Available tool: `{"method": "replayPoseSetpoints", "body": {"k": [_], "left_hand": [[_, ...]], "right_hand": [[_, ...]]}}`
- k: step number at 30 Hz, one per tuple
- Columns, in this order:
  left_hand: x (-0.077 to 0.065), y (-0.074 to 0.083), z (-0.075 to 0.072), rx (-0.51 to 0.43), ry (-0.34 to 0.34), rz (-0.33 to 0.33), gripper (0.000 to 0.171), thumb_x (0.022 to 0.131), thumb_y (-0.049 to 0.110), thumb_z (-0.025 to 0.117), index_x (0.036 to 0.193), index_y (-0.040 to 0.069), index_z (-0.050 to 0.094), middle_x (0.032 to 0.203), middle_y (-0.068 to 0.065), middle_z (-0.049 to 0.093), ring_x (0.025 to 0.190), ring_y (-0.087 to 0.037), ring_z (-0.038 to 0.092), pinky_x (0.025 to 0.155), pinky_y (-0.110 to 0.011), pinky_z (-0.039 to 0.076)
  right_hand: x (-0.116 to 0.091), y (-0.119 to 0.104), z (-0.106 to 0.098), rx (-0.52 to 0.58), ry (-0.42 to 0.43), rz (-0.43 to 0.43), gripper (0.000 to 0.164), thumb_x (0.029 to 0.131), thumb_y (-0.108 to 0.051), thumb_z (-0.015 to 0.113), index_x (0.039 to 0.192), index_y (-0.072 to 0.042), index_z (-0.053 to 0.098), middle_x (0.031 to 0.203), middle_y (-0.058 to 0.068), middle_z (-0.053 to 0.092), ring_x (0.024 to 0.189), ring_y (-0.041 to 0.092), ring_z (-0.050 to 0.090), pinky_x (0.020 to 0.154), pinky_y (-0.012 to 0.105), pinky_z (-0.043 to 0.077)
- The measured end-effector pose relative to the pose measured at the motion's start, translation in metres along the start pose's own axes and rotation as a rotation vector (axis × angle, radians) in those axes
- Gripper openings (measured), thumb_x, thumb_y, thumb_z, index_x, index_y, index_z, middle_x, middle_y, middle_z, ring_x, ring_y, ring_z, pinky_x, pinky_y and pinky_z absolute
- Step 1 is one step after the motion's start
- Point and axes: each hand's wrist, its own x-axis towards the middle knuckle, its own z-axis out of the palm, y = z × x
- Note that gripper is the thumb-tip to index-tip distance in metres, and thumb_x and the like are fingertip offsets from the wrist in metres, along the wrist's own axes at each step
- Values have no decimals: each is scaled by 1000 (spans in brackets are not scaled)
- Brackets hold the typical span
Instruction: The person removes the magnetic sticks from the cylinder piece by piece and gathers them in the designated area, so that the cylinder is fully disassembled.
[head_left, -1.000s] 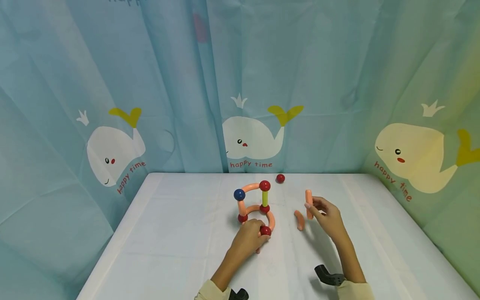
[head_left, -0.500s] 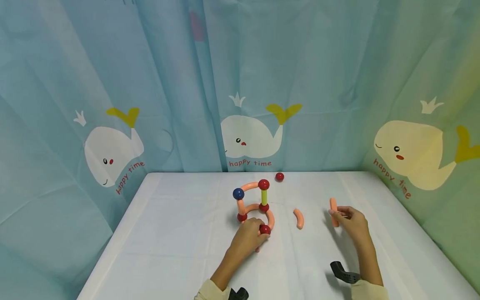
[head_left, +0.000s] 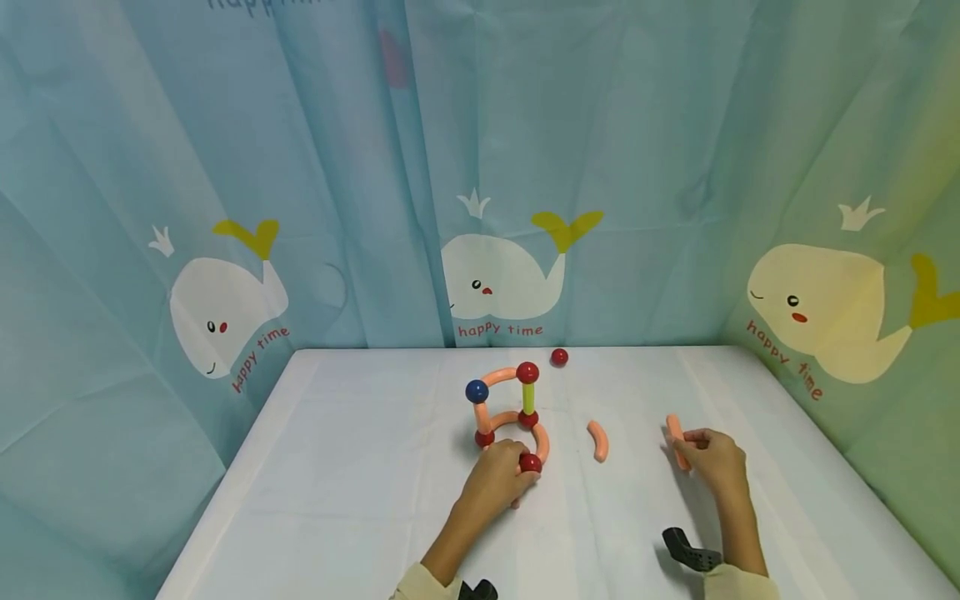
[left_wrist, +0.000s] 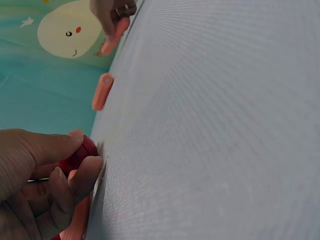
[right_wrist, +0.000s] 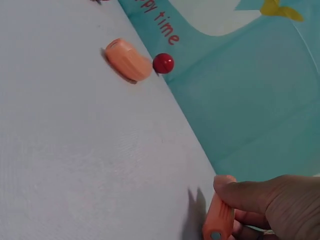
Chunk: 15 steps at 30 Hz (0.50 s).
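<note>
Right of the table's middle, my right hand (head_left: 716, 460) pinches an orange magnetic rod (head_left: 674, 427) just over the tabletop. In the right wrist view, a small round metal disc shows at that rod's end (right_wrist: 218, 220). My left hand (head_left: 491, 479) holds a red ball (head_left: 530, 463) at the near side of a magnetic ball-and-rod structure, thumb and fingers around it. Curved orange rods (head_left: 542, 442) form the structure's lower ring. Above it stand a yellow-green rod (head_left: 528, 398), a blue ball (head_left: 477, 392) and another red ball (head_left: 527, 372). The left hand hides part of the ring.
A curved orange rod (head_left: 597, 442) lies loose between the structure and my right hand. At the back edge of the white table (head_left: 360, 467) sits a loose red ball (head_left: 559, 357). A whale-print curtain (head_left: 637, 167) hangs behind and at the sides.
My right hand has carried its orange rod rightward, away from the loose curved rod, and then lowered it toward the table. My left hand stays on the red ball.
</note>
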Motion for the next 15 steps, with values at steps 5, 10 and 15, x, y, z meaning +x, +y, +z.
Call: {"method": "replayPoseSetpoints", "body": {"k": [5, 10, 15], "left_hand": [[0, 1, 0, 2, -4, 6, 35, 81, 27, 80, 108, 7, 72, 91, 0, 65, 73, -5, 53, 69, -18, 48], [-1, 1, -1, -5, -7, 8, 34, 82, 27, 80, 108, 6, 72, 90, 0, 65, 73, -6, 53, 69, -18, 47], [-1, 1, -1, -6, -9, -1, 34, 81, 27, 80, 107, 7, 72, 89, 1, 64, 71, -5, 52, 68, -18, 47]], "right_hand": [[-1, 0, 4, -12, 45, 5, 39, 87, -25, 70, 101, 11, 66, 88, 23, 68, 71, 20, 56, 57, 28, 41], [-2, -2, 8, -3, 86, 26, 38, 86, -25, 71, 98, 10, 66, 83, 20, 67, 67, 18, 53, 55, 28, 40], [-2, -4, 11, 24, 109, 63, 36, 88, -24, 69, 100, 10, 65, 81, 18, 66, 64, 17, 52, 51, 27, 40]]}}
